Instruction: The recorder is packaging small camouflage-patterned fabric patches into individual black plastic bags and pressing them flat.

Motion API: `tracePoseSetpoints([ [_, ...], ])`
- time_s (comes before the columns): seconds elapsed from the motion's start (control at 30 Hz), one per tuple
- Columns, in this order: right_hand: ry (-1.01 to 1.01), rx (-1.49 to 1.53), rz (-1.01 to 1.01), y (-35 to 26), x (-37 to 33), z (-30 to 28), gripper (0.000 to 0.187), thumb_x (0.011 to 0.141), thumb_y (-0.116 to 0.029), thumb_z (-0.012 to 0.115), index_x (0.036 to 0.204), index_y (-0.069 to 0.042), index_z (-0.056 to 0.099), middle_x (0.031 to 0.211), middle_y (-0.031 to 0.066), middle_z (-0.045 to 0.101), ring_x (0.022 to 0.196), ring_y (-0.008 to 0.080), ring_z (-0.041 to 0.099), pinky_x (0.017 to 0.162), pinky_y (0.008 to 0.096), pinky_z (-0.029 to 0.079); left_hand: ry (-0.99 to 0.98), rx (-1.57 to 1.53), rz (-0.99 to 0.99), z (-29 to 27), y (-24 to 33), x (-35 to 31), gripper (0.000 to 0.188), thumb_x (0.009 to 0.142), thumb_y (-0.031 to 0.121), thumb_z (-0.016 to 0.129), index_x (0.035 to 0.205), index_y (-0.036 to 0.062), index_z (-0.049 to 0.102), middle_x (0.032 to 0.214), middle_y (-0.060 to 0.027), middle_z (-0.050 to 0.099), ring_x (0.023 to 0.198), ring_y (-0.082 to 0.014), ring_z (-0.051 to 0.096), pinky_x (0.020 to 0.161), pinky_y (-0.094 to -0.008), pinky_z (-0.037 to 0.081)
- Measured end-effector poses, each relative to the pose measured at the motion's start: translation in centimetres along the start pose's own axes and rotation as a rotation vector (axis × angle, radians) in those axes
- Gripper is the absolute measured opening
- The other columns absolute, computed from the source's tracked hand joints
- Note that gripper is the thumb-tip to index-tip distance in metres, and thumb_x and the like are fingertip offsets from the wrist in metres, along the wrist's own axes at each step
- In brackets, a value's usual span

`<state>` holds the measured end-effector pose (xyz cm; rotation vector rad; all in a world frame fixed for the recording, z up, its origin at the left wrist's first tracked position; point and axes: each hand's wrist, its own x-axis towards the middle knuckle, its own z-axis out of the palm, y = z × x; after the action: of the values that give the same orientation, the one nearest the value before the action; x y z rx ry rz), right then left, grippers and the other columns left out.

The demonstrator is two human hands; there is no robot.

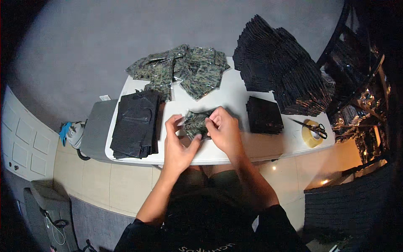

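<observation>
A small folded piece of green camouflage fabric in a clear plastic bag (194, 122) lies at the middle of the white table's (201, 152) near side. My left hand (178, 147) curves around its left and lower edges, the thumb on the near edge and the fingers at the left corner. With thumb and curled fingers my right hand (223, 131) pinches the bag's right side, covering part of it. Beyond both hands are more bagged camouflage pieces (201, 70), loosely overlapping. A stack of black flat packets (135, 124) rises left of my left hand.
Right of my hands sits a smaller black stack (264, 115). Behind it, a large fanned pile of black packets (277, 67) reaches the table's far right. Black-handled scissors (320, 130) rest on a yellow tape roll (310, 137). A grey chair (97, 130) adjoins the left edge.
</observation>
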<state>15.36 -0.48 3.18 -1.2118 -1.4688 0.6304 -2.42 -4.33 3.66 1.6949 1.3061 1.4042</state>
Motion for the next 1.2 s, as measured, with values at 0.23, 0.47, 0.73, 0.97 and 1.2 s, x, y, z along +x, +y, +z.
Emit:
tracePoseSetpoints([
  [0.23, -0.025, 0.107, 0.110, -0.2, -0.1, 0.5, 0.015, 0.097, -0.003, 0.076, 0.095, 0.003, 0.062, 0.074, 0.0156, 0.075, 0.064, 0.0214, 0.078, 0.058, 0.0358, 0.057, -0.086, -0.027, -0.106, 2.2, -0.5, -2.6, 0.055, 0.087, 0.003, 0.093, 0.132, 0.0028, 0.062, 0.137, -0.0141, 0.065, 0.104, -0.0196, 0.077, 0.084, -0.0355, 0.067],
  [0.47, -0.122, 0.319, 0.037, -2.5, 0.5, -2.3, 0.033, 0.094, 0.003, 0.077, 0.124, -0.003, 0.066, 0.076, 0.0025, 0.059, 0.065, 0.0070, 0.058, 0.057, 0.0310, 0.051, -0.184, -0.005, 0.209, 0.9, -1.3, 2.3, 0.022, 0.087, -0.004, 0.079, 0.108, 0.0010, 0.079, 0.126, -0.0210, 0.071, 0.102, -0.0307, 0.079, 0.077, -0.0369, 0.063],
  [0.73, -0.323, -0.460, -0.480, -5.8, 5.5, -10.7, 0.026, 0.090, -0.021, 0.088, 0.109, -0.011, 0.074, 0.101, 0.0106, 0.061, 0.090, 0.0296, 0.065, 0.081, 0.0434, 0.054, -0.519, 0.220, 0.463, -5.4, 3.2, 10.3, 0.019, 0.089, 0.001, 0.077, 0.108, 0.0000, 0.080, 0.143, -0.0232, 0.070, 0.099, -0.0303, 0.081, 0.072, -0.0355, 0.066],
  [0.97, -0.296, -0.380, -0.600, -4.8, 7.2, -11.8, 0.017, 0.092, -0.011, 0.085, 0.102, -0.009, 0.072, 0.125, 0.0129, 0.058, 0.115, 0.0302, 0.064, 0.099, 0.0440, 0.054, -0.666, 0.198, 0.486, -5.5, 5.0, 13.5, 0.017, 0.090, 0.006, 0.083, 0.104, -0.0010, 0.078, 0.153, -0.0176, 0.064, 0.119, -0.0323, 0.075, 0.091, -0.0426, 0.065],
  [1.2, -0.182, -0.496, -0.649, -6.6, 7.1, -11.5, 0.018, 0.091, -0.011, 0.086, 0.101, -0.008, 0.071, 0.135, 0.0135, 0.059, 0.123, 0.0326, 0.064, 0.105, 0.0468, 0.055, -0.575, 0.258, 0.521, -5.9, 7.2, 15.0, 0.020, 0.080, 0.001, 0.085, 0.095, 0.0013, 0.072, 0.158, -0.0188, 0.060, 0.149, -0.0411, 0.057, 0.124, -0.0506, 0.043],
])
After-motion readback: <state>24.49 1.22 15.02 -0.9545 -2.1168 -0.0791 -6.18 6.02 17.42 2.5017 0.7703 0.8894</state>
